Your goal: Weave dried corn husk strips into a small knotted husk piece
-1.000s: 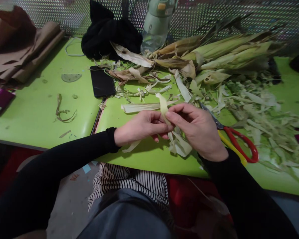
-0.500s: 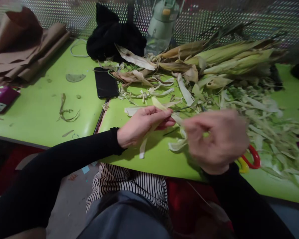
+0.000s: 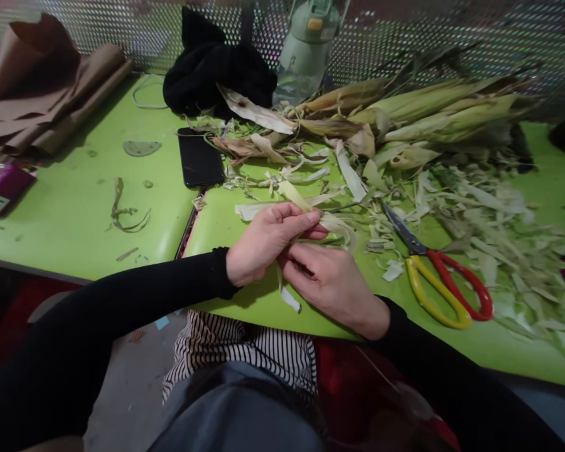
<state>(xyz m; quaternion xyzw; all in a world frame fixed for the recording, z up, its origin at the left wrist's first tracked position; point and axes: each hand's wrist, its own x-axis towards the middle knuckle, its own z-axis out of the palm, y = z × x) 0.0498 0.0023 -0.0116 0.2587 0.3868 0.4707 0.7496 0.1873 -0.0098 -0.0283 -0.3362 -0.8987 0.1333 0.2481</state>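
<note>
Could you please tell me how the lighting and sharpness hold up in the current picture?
Head view: dim overall, with a soft sheen on the green table; head view: left hand, right hand and scissors fairly clear; head view: perforated screen soft towards the upper right; head view: black sleeves lose most detail.

Counting two hands: one left hand (image 3: 266, 243) and one right hand (image 3: 334, 282). Finding one pair of scissors (image 3: 418, 246) with two handles, one red and one yellow. Seeing, on the tabletop (image 3: 82, 235), one phone (image 3: 200, 158), one bottle (image 3: 306, 53), one protractor (image 3: 142, 148), one looped cord (image 3: 145, 105), one black cloth bundle (image 3: 211, 72) and, at the left edge, one purple box (image 3: 7, 188). Meeting too many overlapping husk strips (image 3: 349, 176) for an exact count. Getting no sure number for the folded sheets of brown paper (image 3: 51, 100) either.
</note>
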